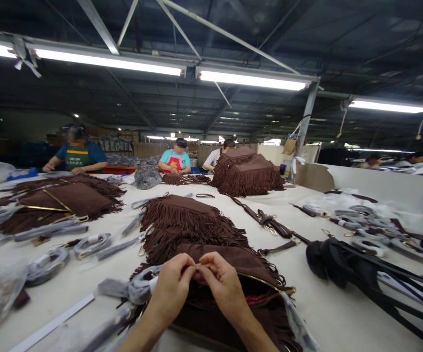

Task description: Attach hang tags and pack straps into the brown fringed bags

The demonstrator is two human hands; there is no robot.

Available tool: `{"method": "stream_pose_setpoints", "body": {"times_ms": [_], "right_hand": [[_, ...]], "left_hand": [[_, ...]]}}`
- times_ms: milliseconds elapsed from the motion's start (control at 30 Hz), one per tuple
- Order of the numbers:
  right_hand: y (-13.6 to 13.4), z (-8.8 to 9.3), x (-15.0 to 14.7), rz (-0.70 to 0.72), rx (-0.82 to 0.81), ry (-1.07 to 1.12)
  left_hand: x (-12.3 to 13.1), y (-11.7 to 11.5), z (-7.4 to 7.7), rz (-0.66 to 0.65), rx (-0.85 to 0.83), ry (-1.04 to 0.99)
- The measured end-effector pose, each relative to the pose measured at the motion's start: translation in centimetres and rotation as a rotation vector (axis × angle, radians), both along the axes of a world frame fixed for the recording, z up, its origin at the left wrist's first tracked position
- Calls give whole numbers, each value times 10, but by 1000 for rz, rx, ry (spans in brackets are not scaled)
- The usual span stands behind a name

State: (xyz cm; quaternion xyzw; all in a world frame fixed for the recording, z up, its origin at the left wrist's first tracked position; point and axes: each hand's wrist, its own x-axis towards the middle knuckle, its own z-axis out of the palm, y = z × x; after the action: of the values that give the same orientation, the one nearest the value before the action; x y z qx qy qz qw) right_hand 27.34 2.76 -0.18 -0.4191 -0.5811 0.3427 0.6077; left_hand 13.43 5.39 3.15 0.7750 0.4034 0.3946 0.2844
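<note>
Both hands meet over a dark brown fringed bag [229, 256] that lies unzipped, its gold zipper edge and a bit of red lining showing. My left hand [172, 283] is closed in a pinch, fingertips against those of my right hand [224, 283], also pinched. Something small and pale sits between the fingertips, too small to make out. Just left of my left hand is a wrapped coiled strap [141, 288]. Beyond the open bag, more brown fringed bags [185, 215] lie overlapping.
Brown bags [64, 199] lie at the left, and a tall pile [248, 171] stands at the back. Wrapped straps [370, 247], black straps [343, 264] and a white strip [55, 322] lie on the pale table [321, 308]. Several people work across the table.
</note>
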Motion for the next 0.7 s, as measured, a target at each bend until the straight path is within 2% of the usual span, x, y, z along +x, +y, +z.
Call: {"method": "stream_pose_setpoints", "body": {"times_ms": [67, 133, 200, 300, 367, 433, 567, 633, 700], "right_hand": [[1, 0, 1, 40, -53, 82], [1, 2, 3, 7, -71, 116], [0, 6, 6, -18, -81, 132], [-7, 15, 11, 105, -165, 62], [-13, 20, 10, 188, -224, -43], [-17, 21, 6, 181, -214, -157], [-17, 14, -3, 96, -74, -324], [-15, 12, -2, 112, -73, -312], [-12, 13, 1, 129, -121, -216]], "left_hand": [[-6, 3, 5, -60, -21, 14], [-16, 10, 10, -112, -32, 45], [-30, 18, 16, -107, 4, 89], [-53, 27, 24, -47, 64, 256], [-63, 28, 27, -69, 30, 422], [-67, 26, 26, -99, 9, 558], [-60, 25, 11, -73, 92, 710], [-58, 29, 7, -47, 113, 774], [-59, 33, 9, 0, 136, 816]]}}
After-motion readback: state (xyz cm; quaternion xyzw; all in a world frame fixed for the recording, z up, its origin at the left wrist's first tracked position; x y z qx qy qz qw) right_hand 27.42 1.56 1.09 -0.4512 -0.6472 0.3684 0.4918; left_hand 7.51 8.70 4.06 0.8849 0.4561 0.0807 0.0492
